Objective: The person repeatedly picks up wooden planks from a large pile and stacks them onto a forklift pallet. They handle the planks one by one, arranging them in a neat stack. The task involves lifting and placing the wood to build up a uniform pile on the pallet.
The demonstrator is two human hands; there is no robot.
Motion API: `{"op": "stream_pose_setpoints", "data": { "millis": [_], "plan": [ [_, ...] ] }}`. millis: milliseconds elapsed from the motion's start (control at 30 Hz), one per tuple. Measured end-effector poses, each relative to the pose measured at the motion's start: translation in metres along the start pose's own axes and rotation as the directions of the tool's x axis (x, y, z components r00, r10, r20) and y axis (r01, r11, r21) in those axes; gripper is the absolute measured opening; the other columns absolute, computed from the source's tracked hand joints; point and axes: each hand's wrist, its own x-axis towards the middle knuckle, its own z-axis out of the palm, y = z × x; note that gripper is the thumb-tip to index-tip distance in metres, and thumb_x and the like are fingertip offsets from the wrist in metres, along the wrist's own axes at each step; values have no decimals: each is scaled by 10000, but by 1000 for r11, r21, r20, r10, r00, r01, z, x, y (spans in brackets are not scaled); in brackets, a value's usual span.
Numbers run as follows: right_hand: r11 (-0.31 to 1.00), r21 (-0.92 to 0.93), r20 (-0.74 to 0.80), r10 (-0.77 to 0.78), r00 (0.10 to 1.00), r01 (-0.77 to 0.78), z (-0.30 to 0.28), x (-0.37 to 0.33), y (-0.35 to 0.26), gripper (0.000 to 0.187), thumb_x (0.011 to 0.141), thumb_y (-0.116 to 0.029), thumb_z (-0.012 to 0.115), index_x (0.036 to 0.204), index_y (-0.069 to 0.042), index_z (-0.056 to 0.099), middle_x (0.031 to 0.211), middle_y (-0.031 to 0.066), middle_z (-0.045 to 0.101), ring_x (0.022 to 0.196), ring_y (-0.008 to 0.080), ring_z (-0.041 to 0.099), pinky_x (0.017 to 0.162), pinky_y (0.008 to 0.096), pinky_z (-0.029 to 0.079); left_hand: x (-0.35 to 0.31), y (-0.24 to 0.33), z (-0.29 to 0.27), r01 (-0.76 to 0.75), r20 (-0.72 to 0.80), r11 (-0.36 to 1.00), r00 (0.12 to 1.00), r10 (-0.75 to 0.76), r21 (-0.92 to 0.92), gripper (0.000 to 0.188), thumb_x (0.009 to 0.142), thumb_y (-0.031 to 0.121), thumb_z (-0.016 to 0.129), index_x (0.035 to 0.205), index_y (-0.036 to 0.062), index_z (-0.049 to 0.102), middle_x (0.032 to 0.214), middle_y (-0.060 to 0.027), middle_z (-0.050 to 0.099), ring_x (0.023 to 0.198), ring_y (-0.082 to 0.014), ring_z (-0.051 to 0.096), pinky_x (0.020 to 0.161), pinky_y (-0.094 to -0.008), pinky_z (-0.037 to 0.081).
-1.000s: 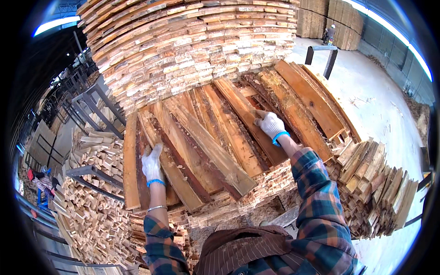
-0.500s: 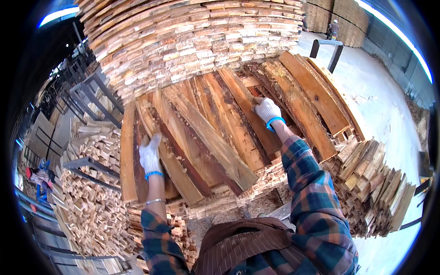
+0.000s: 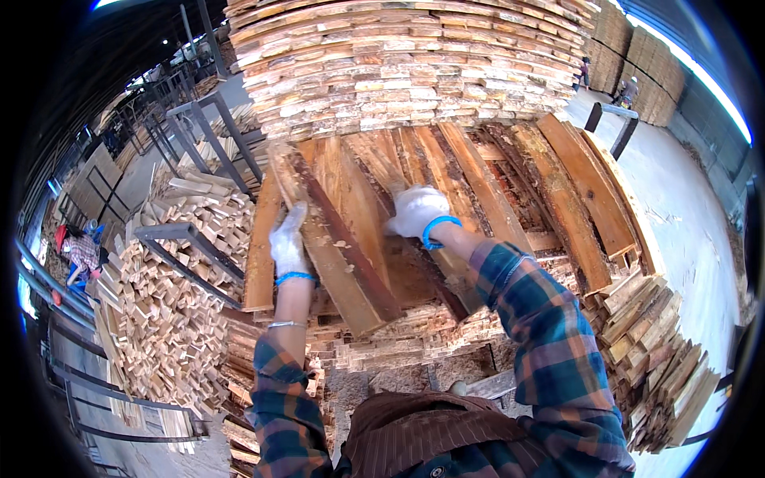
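Head view: gloved hands apart. Left hand at 9 o'clock, against the 9 o'clock edge of a bark-edged board; fingers partly hidden, can't tell if clamped. Right hand blurred, just off centre toward 2, over a second board, near end aimed at 5; grip can't be told. Both boards over the lower stack. Tall lumber stack at 12, offcut heap at 8, split-wood pile at 4.
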Motion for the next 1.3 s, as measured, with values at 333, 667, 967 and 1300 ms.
{"op": "stream_pose_setpoints", "data": {
  "millis": [333, 667, 967, 1300],
  "plan": [
    [877, 360, 123, -384, 915, 319, -84, 52, 27, 801, 616, -394, 720, 1327, -81, 526, 1130, 246, 634, 1094, 328, 601, 943, 340, 444, -1, 4, -35, -168, -273, 981, 943, 190, 102, 451, 835, 87, 646, 1260, -7, 530, 1011, -100, 633, 804, -195, 610, 714, -313, 526],
    [883, 261, 166, -440, 883, 391, 19, 189, 30, 733, 587, -198, 743, 1298, -158, 568, 1133, 173, 651, 1066, 300, 615, 916, 343, 481, 10, -10, -52, -155, -363, 939, 893, 266, 307, 595, 821, 93, 674, 1346, -65, 439, 1186, -129, 594, 968, -180, 576, 861, -269, 452],
    [920, 42, -18, -388, 921, 388, 33, 221, 17, 236, 756, -156, 556, 896, -76, 728, 882, 173, 695, 816, 329, 678, 697, 432, 550, 7, -7, -49, -113, -263, 781, 904, 338, 615, 465, 852, 181, 649, 1226, -70, 535, 1098, -162, 618, 926, -228, 590, 811, -338, 504],
    [985, -152, 179, -58, 982, 86, -77, 59, 145, 579, 807, -255, 570, 1359, -105, 483, 986, 190, 678, 761, 280, 680, 649, 398, 582, 6, -1, -28, -46, -270, 925, 950, 157, 376, 599, 823, 274, 701, 1289, -48, 506, 1192, -178, 578, 954, -280, 589, 859, -375, 496]
  ]
}}
